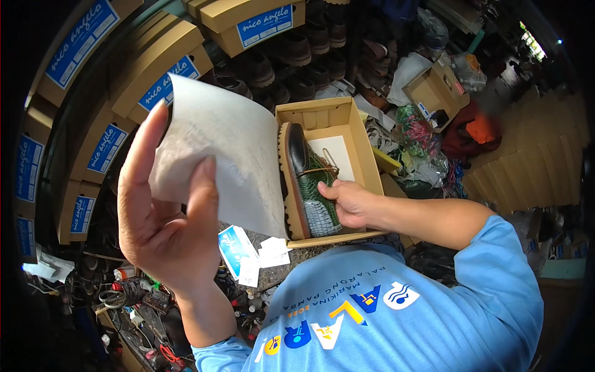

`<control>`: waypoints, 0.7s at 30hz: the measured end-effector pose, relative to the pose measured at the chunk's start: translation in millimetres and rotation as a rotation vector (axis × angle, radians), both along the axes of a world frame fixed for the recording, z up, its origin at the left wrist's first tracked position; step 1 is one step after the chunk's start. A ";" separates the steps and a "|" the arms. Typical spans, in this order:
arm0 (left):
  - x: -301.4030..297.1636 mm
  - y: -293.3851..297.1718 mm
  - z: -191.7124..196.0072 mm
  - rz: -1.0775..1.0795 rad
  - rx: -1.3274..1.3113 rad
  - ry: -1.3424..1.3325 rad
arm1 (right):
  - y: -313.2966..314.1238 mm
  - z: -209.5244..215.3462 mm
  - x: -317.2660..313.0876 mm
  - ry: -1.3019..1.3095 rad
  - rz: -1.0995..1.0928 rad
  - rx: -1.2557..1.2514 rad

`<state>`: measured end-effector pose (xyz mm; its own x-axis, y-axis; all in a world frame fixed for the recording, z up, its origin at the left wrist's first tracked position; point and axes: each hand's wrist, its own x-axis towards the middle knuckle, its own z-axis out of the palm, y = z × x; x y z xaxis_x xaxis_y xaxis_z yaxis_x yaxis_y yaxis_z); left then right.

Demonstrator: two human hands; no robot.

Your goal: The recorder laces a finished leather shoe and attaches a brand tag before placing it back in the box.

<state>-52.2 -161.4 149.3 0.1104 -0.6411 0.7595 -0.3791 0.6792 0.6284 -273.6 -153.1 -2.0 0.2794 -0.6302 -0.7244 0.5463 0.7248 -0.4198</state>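
My left hand (176,211) grips a thin white sheet of paper (223,142) with the thumb pressed on its face and the index finger raised along its left edge. The sheet stands up, bent, beside an uncovered brown cardboard shoe box (367,139). Inside the box a shoe (310,180) rests on its side, with a dark toe, green and grey woven upper, brown lace and ridged tan sole. My right hand (348,201) is closed on the shoe's upper, thumb pointing left; its other fingers are partly hidden. A white card (331,152) lies in the box behind the shoe.
Blue-and-white labels (238,251) and small white tags (271,251) lie just left of the box. Stacked shoe boxes (158,62) rise at left. Rows of dark shoes (291,53) fill the back. Plastic bags (415,130), an open carton (437,93) and stacked cardboard (527,161) crowd the right.
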 end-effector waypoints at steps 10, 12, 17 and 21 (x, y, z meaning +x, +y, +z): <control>-37.6 -32.5 -68.3 -0.772 0.452 0.158 | 14.4 12.9 16.3 0.185 0.190 -0.289; -23.7 -28.0 -129.4 -0.687 0.510 0.035 | 13.6 17.0 26.0 0.268 0.260 -0.390; -25.7 12.6 -188.8 -0.554 0.652 -0.144 | 29.0 23.4 4.8 0.477 0.466 -0.645; -28.1 23.0 -172.0 -0.545 0.679 -0.197 | 26.5 30.5 -5.2 0.644 0.630 -0.848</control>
<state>-80.3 -138.4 -22.7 -0.4334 -0.8850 0.1700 -0.2558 0.3017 0.9185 -278.8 -126.6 28.5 0.4477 -0.8521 -0.2710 -0.2792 0.1548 -0.9477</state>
